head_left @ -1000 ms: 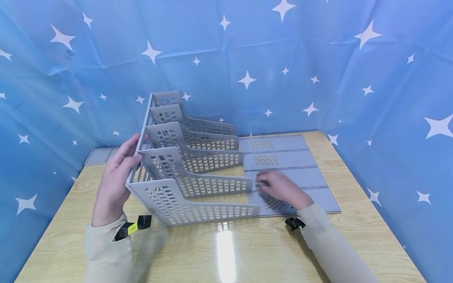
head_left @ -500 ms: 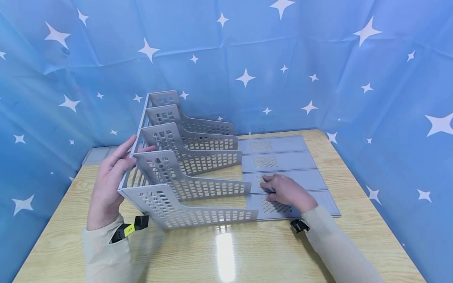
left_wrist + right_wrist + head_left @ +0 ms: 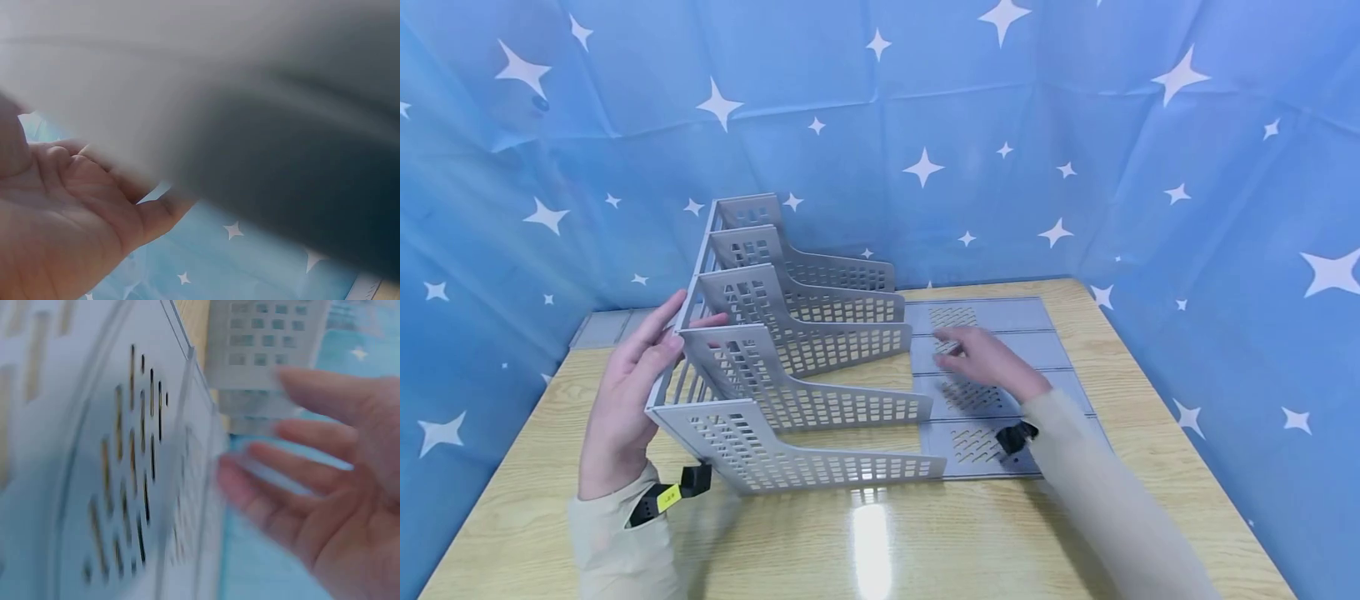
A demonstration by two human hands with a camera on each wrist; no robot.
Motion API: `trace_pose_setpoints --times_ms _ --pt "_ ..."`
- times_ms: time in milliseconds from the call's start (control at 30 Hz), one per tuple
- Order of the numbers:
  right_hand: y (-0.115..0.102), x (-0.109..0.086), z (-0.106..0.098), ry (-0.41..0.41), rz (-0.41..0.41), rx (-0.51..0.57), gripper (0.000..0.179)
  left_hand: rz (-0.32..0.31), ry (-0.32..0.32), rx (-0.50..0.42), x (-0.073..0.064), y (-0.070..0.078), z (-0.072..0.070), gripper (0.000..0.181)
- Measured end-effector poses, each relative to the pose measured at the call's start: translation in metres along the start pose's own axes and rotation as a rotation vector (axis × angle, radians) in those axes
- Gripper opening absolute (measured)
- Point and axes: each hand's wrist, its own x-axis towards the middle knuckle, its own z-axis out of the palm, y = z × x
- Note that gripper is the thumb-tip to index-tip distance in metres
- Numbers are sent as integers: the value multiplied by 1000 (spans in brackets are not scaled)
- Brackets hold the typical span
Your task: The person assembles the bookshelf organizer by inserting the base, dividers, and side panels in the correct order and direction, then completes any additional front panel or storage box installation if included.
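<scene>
In the head view, a grey plastic file rack (image 3: pixel 790 467) stands on the table, its several perforated dividers upright. My left hand (image 3: pixel 625 383) grips the slatted back edge, thumb on the near side and a finger reaching through. The left wrist view is mostly filled by a blurred grey surface (image 3: pixel 137 81), so the left fingertips are partly hidden there. Flat grey slotted panels (image 3: pixel 1018 315) extend right from the dividers. Above these panels hovers my right hand (image 3: pixel 985 358), fingers loosely bent and holding nothing. The right wrist view shows its fingers (image 3: pixel 300 469) apart from the panel.
Another flat grey piece (image 3: pixel 604 328) lies at the table's back left, partly hidden by the left hand. The wood-grain table (image 3: pixel 790 550) ends against a blue curtain (image 3: pixel 880 100) with white stars at the back and sides.
My right hand has gone from the near panels to one farther back, lifting off the surface. The rack's back edge and my left hand have shifted slightly left.
</scene>
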Motion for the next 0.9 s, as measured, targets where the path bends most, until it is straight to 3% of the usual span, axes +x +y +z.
trace_pose_setpoints --times_ms 100,267,333,433,567,900 --pt "-1 26 7 49 -14 91 57 -8 -4 -2 0 -1 1 50" --pt "-3 51 23 76 -31 50 19 -11 -7 2 0 -4 3 51" --pt "-5 54 27 108 -36 30 24 -12 2 8 0 -4 2 51" --pt "-8 55 29 153 -62 22 36 -22 35 23 -1 -2 1 51" --pt "-7 48 31 143 -96 20 40 -46 67 48 -2 1 -1 51" --pt "3 34 35 98 -141 63 36 -63 34 40 -4 1 -1 52"
